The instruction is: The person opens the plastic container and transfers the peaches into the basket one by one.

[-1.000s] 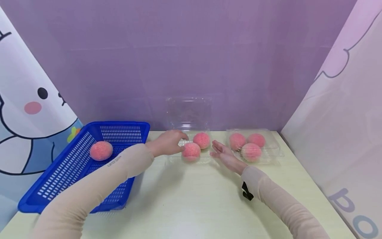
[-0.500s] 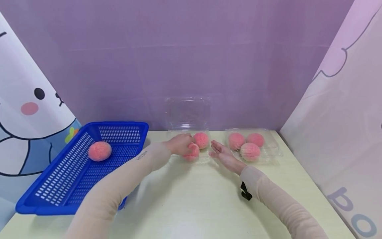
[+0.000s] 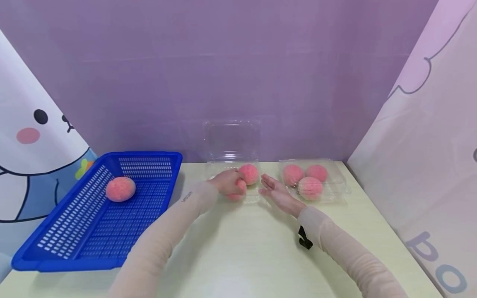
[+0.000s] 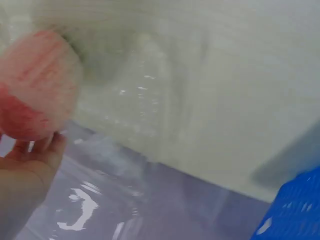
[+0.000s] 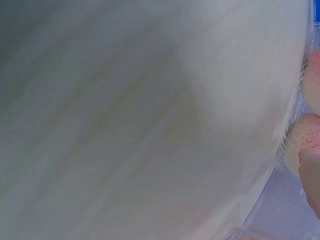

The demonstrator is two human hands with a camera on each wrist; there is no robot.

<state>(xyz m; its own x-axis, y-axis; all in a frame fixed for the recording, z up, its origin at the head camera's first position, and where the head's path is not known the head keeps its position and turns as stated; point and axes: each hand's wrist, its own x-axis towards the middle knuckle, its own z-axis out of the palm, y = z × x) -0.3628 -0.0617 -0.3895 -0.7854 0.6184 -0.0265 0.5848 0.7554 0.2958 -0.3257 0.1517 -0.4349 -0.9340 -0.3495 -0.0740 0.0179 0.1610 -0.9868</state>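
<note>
Presently, head view: left hand (image 3: 227,181) grips a peach (image 3: 242,187) in the open clear box (image 3: 232,142), second peach (image 3: 249,174) just behind; right hand (image 3: 280,195), fingers (image 3: 270,182) straight, beside the box. Left wrist view: fingers curl against the peach. Right wrist view: fingertip (image 5: 309,172) overlaps a peach, which unclear.

A purple backdrop (image 3: 238,62) spans between two printed side panels (image 3: 425,165).

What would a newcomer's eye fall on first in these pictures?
Probably the bright blue basket at left, with one pink peach inside. Next, the left hand gripping another peach at the open clear container in the middle. Three more peaches sit in the clear box farther right.
</note>
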